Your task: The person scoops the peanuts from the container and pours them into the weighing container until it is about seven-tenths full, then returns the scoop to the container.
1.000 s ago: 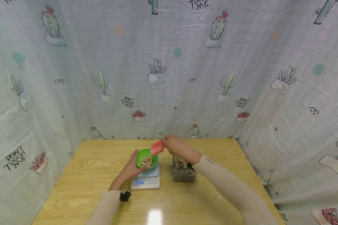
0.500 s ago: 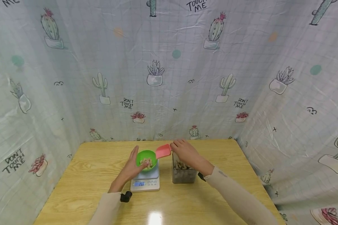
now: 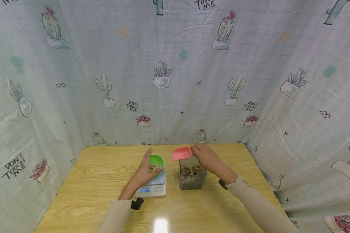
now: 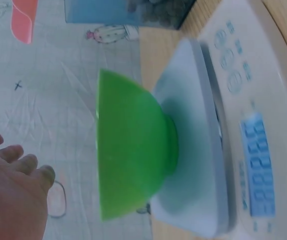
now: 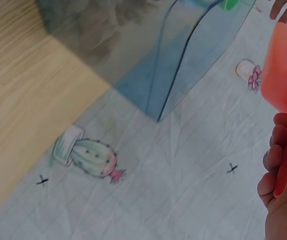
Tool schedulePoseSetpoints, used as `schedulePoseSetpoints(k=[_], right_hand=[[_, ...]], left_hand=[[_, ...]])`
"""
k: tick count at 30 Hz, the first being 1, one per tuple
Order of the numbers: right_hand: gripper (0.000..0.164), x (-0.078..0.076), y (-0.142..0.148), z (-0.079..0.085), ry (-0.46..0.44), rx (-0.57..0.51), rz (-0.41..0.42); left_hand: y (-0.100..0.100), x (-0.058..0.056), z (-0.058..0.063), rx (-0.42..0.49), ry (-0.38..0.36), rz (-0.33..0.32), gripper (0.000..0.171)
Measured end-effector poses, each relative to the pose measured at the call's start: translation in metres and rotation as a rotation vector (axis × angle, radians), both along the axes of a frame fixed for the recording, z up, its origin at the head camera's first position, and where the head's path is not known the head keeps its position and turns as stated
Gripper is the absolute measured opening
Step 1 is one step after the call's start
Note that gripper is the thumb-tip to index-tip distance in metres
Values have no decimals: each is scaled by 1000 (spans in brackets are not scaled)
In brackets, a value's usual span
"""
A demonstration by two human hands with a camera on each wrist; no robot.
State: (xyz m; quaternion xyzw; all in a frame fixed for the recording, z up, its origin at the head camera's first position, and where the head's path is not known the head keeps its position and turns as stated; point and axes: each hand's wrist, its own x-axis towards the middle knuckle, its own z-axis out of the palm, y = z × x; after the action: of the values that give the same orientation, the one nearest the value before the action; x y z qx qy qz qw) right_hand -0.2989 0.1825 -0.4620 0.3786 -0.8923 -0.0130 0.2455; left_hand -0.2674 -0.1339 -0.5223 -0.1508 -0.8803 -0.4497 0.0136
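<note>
A green bowl [image 3: 158, 160] with peanuts [image 3: 152, 167] inside stands on a white kitchen scale [image 3: 159, 194]. My left hand [image 3: 143, 174] overlaps the bowl's left side in the head view, while the left wrist view shows its fingertips [image 4: 44, 172] apart from the bowl's rim, fingers extended. My right hand [image 3: 207, 158] grips the handle of a pink-red scoop [image 3: 181, 153]. The scoop's pan looks empty and hovers above a clear container [image 3: 191, 185] that holds more peanuts. In the right wrist view the fingers [image 5: 273, 156] curl round the scoop's handle.
The scale's display [image 3: 146, 190] reads 26.6 in the head view. All items stand on a wooden table [image 3: 110, 181], the container right of the scale. A curtain [image 3: 175, 97] printed with cacti hangs at the back and both sides.
My right hand has moved the scoop rightward, from over the bowl to above the container. My left hand has shifted slightly right and up by the bowl. The display rose from 16.3 to 26.6.
</note>
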Motion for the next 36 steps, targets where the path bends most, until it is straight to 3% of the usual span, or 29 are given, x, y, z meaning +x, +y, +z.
schedulePoseSetpoints(k=[7,14,21,29,36], right_hand=[[17,8,25,4,32,-12,-5],[15,15,46,4,18,80,-36],[16,16,54,3,65,160,-3],[22,15,47,5,48,304,3],[17,10,41,1,96,442,-4]], left_hand=[[27,3,11,-11,16,-57,96],[56,4,13,-18,4,-134,97],[82,1,-1,-70,-10,-192,105],[97,-11,-21,-10,-93,-221,111],[104,-20,-31,37,-155,-220,115]])
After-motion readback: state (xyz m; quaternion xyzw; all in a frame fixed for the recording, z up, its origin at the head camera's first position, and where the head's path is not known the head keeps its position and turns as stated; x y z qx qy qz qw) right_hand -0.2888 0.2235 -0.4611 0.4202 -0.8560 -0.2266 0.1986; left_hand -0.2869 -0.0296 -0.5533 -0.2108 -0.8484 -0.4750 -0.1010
